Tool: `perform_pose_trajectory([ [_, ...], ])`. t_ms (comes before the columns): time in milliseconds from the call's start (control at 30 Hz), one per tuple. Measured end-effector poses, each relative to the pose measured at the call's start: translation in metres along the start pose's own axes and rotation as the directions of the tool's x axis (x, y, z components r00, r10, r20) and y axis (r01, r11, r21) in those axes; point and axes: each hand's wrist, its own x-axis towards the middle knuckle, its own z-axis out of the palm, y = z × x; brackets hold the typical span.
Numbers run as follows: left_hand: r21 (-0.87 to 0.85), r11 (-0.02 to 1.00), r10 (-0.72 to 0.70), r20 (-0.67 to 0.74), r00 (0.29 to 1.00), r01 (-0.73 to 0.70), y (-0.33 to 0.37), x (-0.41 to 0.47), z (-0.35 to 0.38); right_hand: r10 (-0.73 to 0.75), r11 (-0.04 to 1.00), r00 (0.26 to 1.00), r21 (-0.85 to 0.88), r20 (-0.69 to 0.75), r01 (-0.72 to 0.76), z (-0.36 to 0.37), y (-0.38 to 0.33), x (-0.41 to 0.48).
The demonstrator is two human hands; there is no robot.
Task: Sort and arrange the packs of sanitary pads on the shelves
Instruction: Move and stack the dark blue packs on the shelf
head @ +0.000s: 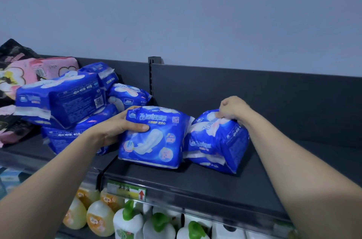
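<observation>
- Blue front pack [154,140] stands upright on the dark shelf [195,180] near the front edge, printed face toward the camera.
- left hand [115,127] grips its left side: thumb across the printed face, fingers curled round behind, hidden.
- right hand [233,108] has its fingers curled, pinching the top of a second pack [215,140], also blue. This one is tilted, just right of the front pack; can't tell if they touch.
- pile of blue packs [64,101] lies jumbled on the left shelf section, some flat, some on edge, with pink packs [39,70] behind and to its left.
- Step in hand, my read: setting the two packs side by side to start a row on the right section.
- To do it well: tip the second pack upright before letting go, face it the same way as the front pack, then press the two together so neither flops.
- Packs look like soft plastic and will likely slump; hold them by the body, not the loose top seal, when squaring up.
- bottles [127,219] sit on the shelf below; keep the packs back from the lip so none drop.
</observation>
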Motion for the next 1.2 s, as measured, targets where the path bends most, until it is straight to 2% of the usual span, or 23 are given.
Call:
perform_pose_trajectory([
  [33,-0.004,1.000,0.010,-0.011,1.000,-0.010,-0.001,-0.001,0.001,0.021,0.997,0.988,0.080,-0.155,-0.009,0.004,0.004,-0.003],
  [100,-0.016,1.000,0.025,-0.024,0.999,-0.025,-0.003,-0.002,0.002,0.074,0.956,0.888,0.285,-0.454,0.066,0.013,0.011,-0.012],
  [167,-0.024,0.999,0.035,-0.021,0.999,-0.036,-0.004,-0.004,0.003,0.091,0.909,0.812,0.382,-0.577,0.170,0.022,0.018,-0.019],
  [233,-0.032,0.999,0.040,-0.019,0.999,-0.041,-0.004,-0.005,0.004,0.062,0.915,0.842,0.368,-0.536,0.167,0.034,0.024,-0.023],
  [333,-0.035,0.998,0.043,-0.022,0.999,-0.044,-0.003,-0.008,0.008,0.089,0.925,0.916,0.372,-0.392,0.070,0.047,0.033,-0.031],
  [400,-0.030,0.998,0.048,-0.031,0.998,-0.048,-0.002,-0.011,0.011,0.119,0.918,0.927,0.394,-0.357,0.034,0.049,0.033,-0.040],
  [567,-0.049,0.997,0.060,-0.035,0.998,-0.062,-0.002,-0.016,0.014,0.095,0.963,0.930,0.269,-0.356,0.004,0.043,0.023,-0.053],
  [667,-0.074,0.994,0.072,-0.025,0.997,-0.074,-0.004,-0.018,0.017,0.090,0.953,0.889,0.299,-0.449,0.055,0.043,0.022,-0.055],
  [867,-0.057,0.989,0.139,0.032,0.990,-0.137,-0.002,-0.022,0.047,0.206,0.881,0.806,0.464,-0.555,0.094,0.033,0.035,-0.071],
  [1200,-0.111,0.959,0.276,0.168,0.946,-0.260,0.020,-0.012,0.137,0.251,0.908,0.658,0.409,-0.710,0.095,-0.032,0.086,-0.139],
])
